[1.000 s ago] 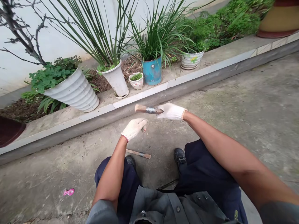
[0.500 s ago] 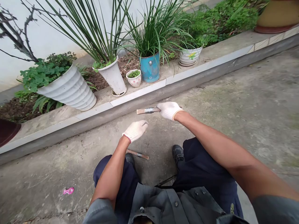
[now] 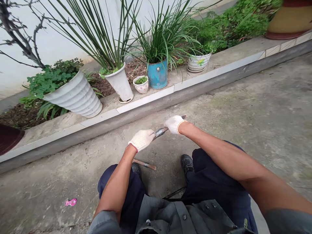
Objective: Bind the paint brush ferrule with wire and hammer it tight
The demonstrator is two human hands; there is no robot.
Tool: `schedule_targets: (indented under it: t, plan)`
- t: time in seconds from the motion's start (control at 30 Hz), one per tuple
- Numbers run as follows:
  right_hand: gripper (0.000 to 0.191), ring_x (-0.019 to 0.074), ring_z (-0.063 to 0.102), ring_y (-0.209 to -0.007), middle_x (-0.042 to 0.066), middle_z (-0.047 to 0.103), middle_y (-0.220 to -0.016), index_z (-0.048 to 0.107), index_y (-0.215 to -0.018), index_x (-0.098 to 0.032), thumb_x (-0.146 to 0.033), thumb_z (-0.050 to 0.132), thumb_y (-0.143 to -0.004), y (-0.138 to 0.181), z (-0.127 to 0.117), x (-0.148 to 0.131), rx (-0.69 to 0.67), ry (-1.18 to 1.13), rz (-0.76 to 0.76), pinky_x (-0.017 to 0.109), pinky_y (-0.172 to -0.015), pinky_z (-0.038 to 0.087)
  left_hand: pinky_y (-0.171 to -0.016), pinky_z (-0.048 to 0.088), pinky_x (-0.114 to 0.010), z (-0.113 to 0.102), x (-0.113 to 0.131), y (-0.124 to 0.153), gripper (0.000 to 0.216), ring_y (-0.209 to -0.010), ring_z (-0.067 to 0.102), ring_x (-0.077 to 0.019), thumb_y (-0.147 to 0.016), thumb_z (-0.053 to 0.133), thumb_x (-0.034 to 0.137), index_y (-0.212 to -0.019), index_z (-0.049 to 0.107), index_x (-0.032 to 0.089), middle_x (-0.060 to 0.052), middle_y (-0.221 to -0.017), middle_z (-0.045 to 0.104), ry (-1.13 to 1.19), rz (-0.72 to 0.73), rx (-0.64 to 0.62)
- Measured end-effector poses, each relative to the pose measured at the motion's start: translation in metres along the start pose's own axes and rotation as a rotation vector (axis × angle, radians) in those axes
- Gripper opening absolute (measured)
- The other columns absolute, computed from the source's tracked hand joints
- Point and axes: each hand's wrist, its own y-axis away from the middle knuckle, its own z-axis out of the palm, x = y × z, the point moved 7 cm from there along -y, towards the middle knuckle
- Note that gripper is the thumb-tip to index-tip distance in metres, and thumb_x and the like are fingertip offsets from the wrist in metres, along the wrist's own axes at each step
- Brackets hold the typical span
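Observation:
Between my two gloved hands a wooden stick [image 3: 160,132] slants up to the right, its middle wound with silvery wire. My left hand [image 3: 142,139], in a white knit glove, is closed around the stick's lower left end. My right hand [image 3: 174,124], gloved the same way, grips it just right of the winding. A short piece of wood sticks out past the right wrist. On the ground below my left hand lies a second wire-bound stick [image 3: 146,164], partly hidden by my left forearm.
Ahead runs a raised bed edge [image 3: 143,102] of pale tile. Along it stand a leaning ribbed white pot [image 3: 76,96], a tall white pot [image 3: 121,85], a small pot [image 3: 141,86] and a blue bucket [image 3: 157,75] with grassy leaves. A pink object [image 3: 71,202] lies on the concrete.
My left hand has moved onto the stick's left end and closed on it. My right hand has lowered slightly, and the stick has gone from nearly level to slanted.

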Motion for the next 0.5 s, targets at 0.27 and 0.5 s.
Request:
schedule_targets:
  t: [0.27,0.5]
  plan:
    - [0.032,0.0286,0.073,-0.090,0.015,0.076,-0.097,0.077,-0.103,-0.019,-0.013,0.065,-0.073,-0.007,0.024,-0.003,-0.092,-0.023,-0.209,0.032,-0.074,0.049,-0.069,0.038,-0.029,-0.002,-0.010,-0.003,0.034,-0.088,0.069,-0.0228,-0.105,0.039,0.037,-0.098,0.070,0.024,-0.009,-0.102,0.076,-0.062,-0.054,0.052]
    - [0.030,0.0275,0.072,-0.091,0.015,0.075,-0.096,0.075,-0.105,-0.018,-0.014,0.056,-0.082,-0.004,0.006,0.000,0.103,-0.047,-0.187,0.031,-0.073,0.046,-0.076,0.039,-0.029,-0.007,-0.012,-0.008,0.028,-0.092,0.067,-0.0218,-0.105,0.040,0.033,-0.101,0.066,0.021,-0.010,-0.105,0.073,-0.015,-0.116,0.148]
